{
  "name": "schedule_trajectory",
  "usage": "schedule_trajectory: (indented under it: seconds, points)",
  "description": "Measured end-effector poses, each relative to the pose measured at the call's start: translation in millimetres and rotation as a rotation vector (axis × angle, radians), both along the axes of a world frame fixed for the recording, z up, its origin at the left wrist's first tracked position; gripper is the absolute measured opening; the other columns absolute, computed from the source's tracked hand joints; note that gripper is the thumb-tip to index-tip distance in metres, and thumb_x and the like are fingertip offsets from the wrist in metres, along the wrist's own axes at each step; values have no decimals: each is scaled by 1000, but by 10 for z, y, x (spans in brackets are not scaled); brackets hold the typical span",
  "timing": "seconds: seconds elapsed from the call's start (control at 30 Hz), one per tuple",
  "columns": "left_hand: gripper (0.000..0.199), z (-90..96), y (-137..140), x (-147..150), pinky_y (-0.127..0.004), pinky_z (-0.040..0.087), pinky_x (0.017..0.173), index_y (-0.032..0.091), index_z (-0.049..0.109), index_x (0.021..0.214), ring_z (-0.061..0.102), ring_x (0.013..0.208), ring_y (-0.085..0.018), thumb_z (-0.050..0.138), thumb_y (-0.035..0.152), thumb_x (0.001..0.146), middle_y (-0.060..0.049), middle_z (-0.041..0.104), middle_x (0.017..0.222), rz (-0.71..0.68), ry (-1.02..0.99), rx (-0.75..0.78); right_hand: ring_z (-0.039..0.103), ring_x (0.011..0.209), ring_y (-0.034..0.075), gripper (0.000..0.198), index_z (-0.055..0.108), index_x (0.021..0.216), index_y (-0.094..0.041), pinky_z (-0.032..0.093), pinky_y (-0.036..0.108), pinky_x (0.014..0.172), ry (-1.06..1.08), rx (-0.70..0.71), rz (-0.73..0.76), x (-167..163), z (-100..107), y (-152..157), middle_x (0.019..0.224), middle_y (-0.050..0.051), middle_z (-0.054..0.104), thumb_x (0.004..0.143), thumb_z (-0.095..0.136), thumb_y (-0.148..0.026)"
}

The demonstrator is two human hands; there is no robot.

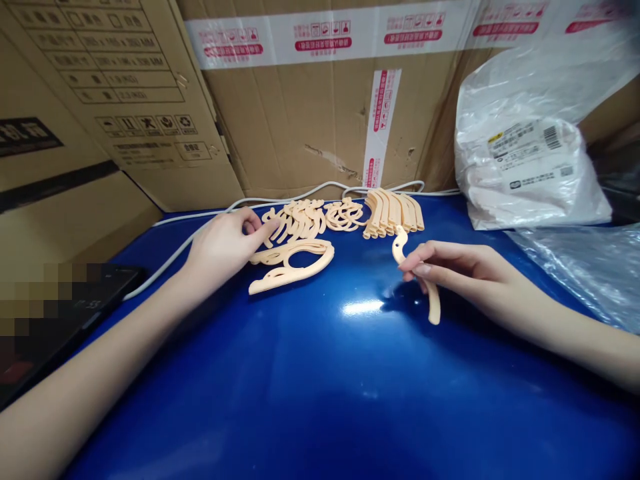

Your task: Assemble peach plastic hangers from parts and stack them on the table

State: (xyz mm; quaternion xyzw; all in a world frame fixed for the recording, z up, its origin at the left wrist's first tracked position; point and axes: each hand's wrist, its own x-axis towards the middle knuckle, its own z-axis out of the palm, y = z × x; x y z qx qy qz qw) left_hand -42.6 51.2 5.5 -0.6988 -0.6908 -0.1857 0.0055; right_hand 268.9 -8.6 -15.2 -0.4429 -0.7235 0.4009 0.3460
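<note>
My right hand (450, 267) pinches a cream plastic hanger arm (434, 307), a curved strip with a small hole near its upper end. It is held above the blue surface, its top in front of a row of tube-like curved hanger arms (393, 210). My left hand (225, 240) is at the left edge of a pile of small curved cream pieces (303, 219). Its fingers are curled and the thumb reaches onto the pile; whatever is between them is hidden. Just below lie folded cream hangers (310, 267), and cream ring-shaped pieces (344, 215) lie between pile and row.
Cardboard boxes (300, 120) wall in the back and left of the blue table (320, 387). A white cable (175, 267) runs behind the pieces. A white plastic bag (530, 167) and clear film (590, 267) lie at right; a dark phone-like device (107, 293) is at left.
</note>
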Motion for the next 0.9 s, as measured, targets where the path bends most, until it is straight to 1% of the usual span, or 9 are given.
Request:
schedule_trajectory:
  seconds: [0.07, 0.2, 0.3, 0.4, 0.53, 0.67, 0.77, 0.83, 0.9]
  points:
    - [44, -72, 134, -123, -30, 29, 54, 22, 56, 73, 53, 62, -20, 49, 65, 82, -2, 61, 66, 26, -2, -31, 67, 69, 17, 25, 70, 90, -21, 54, 27, 59, -24, 30, 0, -3, 1, 7, 82, 4, 71, 89, 59, -43]
    - [38, -201, 271, -234, -29, 29, 51, 23, 58, 71, 54, 60, -20, 61, 61, 72, -2, 62, 66, 53, -42, -136, 67, 76, 18, 26, 69, 95, -22, 54, 29, 65, -79, 97, 10, -12, 5, -16, 84, 4, 70, 89, 58, -45]
    - [33, -212, 286, -237, -29, 28, 51, 23, 59, 67, 52, 57, -20, 62, 56, 69, -1, 60, 61, 72, -59, -198, 65, 73, 17, 29, 64, 108, -22, 53, 29, 64, -120, 124, 49, -4, -12, -36, 84, 4, 68, 91, 56, -44]
    - [30, -167, 257, -220, -30, 27, 51, 23, 59, 63, 50, 55, -19, 62, 53, 68, -1, 59, 57, 80, -53, -217, 65, 72, 16, 32, 57, 119, -23, 52, 27, 62, -135, 132, 89, 5, -41, -49, 80, 2, 65, 93, 54, -42]
    - [28, -137, 236, -218, -30, 26, 52, 24, 60, 64, 50, 55, -20, 63, 52, 66, -1, 59, 57, 95, -69, -196, 64, 70, 16, 36, 50, 123, -23, 51, 25, 60, -154, 130, 85, 0, -60, -45, 77, 0, 65, 93, 55, -42]
    - [25, -165, 269, -238, -29, 28, 51, 23, 64, 63, 52, 56, -20, 62, 48, 67, -1, 60, 56, 73, -133, -206, 59, 63, 15, 41, 47, 126, -23, 47, 26, 58, -255, 204, 63, 0, -61, -13, 72, -2, 63, 92, 54, -46]
    - [24, -196, 303, -251, -29, 31, 51, 22, 65, 62, 54, 56, -19, 59, 44, 68, 0, 60, 55, 49, -204, -195, 58, 59, 13, 44, 44, 130, -23, 47, 27, 60, -294, 220, 65, 12, -72, 16, 77, -2, 64, 93, 54, -45]
    - [25, -212, 326, -261, -28, 34, 53, 20, 64, 62, 55, 58, -19, 56, 43, 71, -1, 61, 58, 31, -252, -150, 58, 59, 12, 44, 44, 130, -23, 47, 27, 59, -313, 237, 62, 25, -87, 33, 81, -1, 64, 93, 54, -45]
    - [26, -215, 339, -271, -29, 36, 56, 20, 59, 61, 55, 62, -19, 51, 41, 74, -2, 61, 62, 21, -291, -58, 59, 62, 13, 42, 46, 129, -24, 47, 26, 59, -348, 291, 62, 41, -106, 51, 82, -1, 64, 93, 53, -45]
